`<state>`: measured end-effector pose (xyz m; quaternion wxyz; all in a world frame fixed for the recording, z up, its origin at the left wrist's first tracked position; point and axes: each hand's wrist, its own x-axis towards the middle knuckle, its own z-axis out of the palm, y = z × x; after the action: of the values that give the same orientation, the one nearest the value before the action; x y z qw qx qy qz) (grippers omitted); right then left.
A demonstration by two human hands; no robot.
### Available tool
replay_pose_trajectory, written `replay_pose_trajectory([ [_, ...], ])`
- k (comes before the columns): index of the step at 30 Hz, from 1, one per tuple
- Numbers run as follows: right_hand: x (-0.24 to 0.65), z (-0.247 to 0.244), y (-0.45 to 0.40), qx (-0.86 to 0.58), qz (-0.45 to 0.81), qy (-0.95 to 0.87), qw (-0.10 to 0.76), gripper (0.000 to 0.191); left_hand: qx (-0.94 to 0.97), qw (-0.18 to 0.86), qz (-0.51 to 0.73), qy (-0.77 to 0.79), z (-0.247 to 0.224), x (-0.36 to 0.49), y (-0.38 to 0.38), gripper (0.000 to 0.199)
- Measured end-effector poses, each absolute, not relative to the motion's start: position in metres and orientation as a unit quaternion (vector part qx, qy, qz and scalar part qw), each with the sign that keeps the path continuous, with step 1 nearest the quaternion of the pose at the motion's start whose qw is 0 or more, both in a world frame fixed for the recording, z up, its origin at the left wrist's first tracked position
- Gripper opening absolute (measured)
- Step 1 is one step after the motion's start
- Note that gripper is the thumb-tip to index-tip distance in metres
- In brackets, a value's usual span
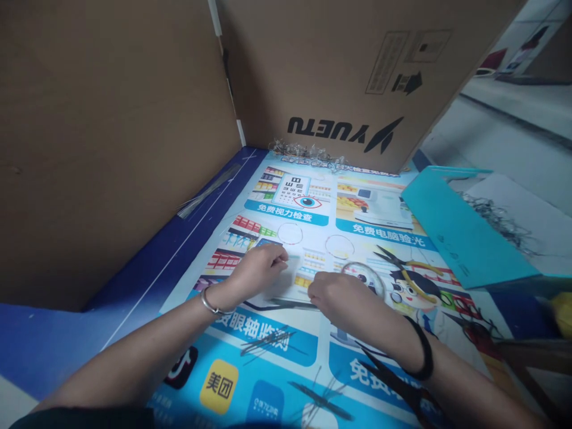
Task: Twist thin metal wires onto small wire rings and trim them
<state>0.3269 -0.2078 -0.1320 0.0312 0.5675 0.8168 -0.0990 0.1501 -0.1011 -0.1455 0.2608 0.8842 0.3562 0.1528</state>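
My left hand (266, 266), with a silver bracelet on the wrist, is closed in a pinch above the printed poster (328, 310). Close by on the right, my right hand (337, 295) has its fingers pressed together, a black band round its wrist. Anything thin in either pinch is too small to make out. Just below the hands lies a bunch of dark thin strands (292, 305). Nearer me are a second strand bundle (268, 342) and a third strand bundle (322, 400). Beyond the hands lie a thin beaded-looking ring (290, 233) and another thin ring (339, 238).
A wire coil (379, 280) lies behind my right hand, beside yellow-handled scissors (415, 280). Dark scissors (393, 378) lie under my right forearm. A teal box (465, 238) holds tangled wire (496, 220). Cardboard walls (313, 71) enclose the back and left; clear plastic bits (308, 152) lie there.
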Motion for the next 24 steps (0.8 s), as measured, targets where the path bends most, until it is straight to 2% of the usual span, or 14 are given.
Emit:
replay_pose_trajectory([
  [8, 0.318, -0.129, -0.214, 0.53, -0.028, 0.844, 0.072, 0.018, 0.925, 0.138, 0.088, 0.342, -0.152, 0.149, -0.102, 0.018],
  [15, 0.306, -0.126, -0.213, 0.488, 0.021, 0.868, 0.088, 0.014, 0.935, 0.058, 0.031, 0.347, -0.138, 0.144, -0.1, 0.014],
  [19, 0.311, -0.132, -0.208, 0.492, 0.001, 0.867, 0.073, 0.015, 0.933, 0.071, 0.041, 0.351, -0.125, 0.139, -0.099, 0.018],
  [24, 0.325, -0.139, -0.205, 0.494, -0.024, 0.868, 0.039, 0.014, 0.962, 0.153, 0.007, 0.226, -0.12, 0.141, -0.111, 0.019],
])
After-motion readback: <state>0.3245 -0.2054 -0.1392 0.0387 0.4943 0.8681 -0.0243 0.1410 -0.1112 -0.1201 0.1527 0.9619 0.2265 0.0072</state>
